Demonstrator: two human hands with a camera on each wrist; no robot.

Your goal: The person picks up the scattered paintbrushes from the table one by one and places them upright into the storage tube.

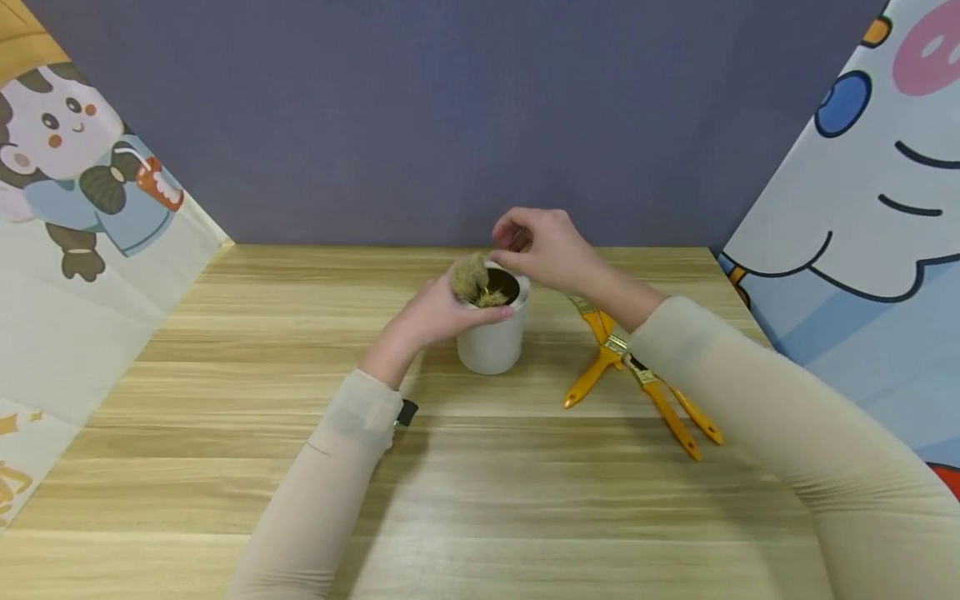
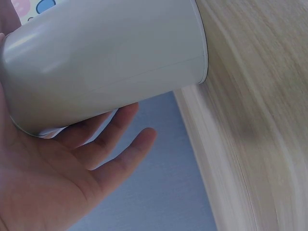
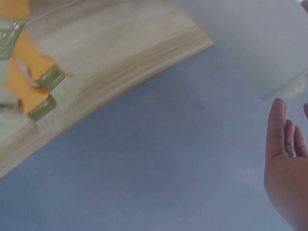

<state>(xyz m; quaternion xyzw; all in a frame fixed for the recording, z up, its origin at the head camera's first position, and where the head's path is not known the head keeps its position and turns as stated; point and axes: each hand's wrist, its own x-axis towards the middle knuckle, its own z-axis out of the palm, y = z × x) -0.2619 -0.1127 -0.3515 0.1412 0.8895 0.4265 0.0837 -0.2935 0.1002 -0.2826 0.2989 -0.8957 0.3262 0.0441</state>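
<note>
White cup (image 1: 491,346) partly hides the gripping left hand (image 1: 444,313); right hand's (image 1: 553,247) hold is unclear.

Orange-handled paintbrushes (image 1: 589,381) lie crossed on the wood-grain table (image 1: 585,508).

Wood-grain surface (image 1: 202,467) beneath the fingers (image 1: 517,220), blue-grey backdrop (image 1: 360,125) beyond, left panel (image 1: 67,342) and right panel (image 1: 885,358) at the sides.
Surface pale tan, darker streaks running side to side; far edge just past the fingers, near the backdrop. Well left of the fingers, a cartoon figure (image 1: 71,129): yellowish headwear (image 1: 26,37), pale blue clothing (image 1: 138,221), dark bow (image 1: 105,187), red-orange drink (image 1: 160,185) with a pale straw (image 1: 135,157). Orange marks (image 1: 11,479) lower, nearer the viewer. Well right of the fingers, a large white shape (image 1: 825,196), black-outlined: pink oval (image 1: 911,67), blue patch (image 1: 843,104). Red scrap (image 1: 948,477) far right, nearer than the fingers.
</note>
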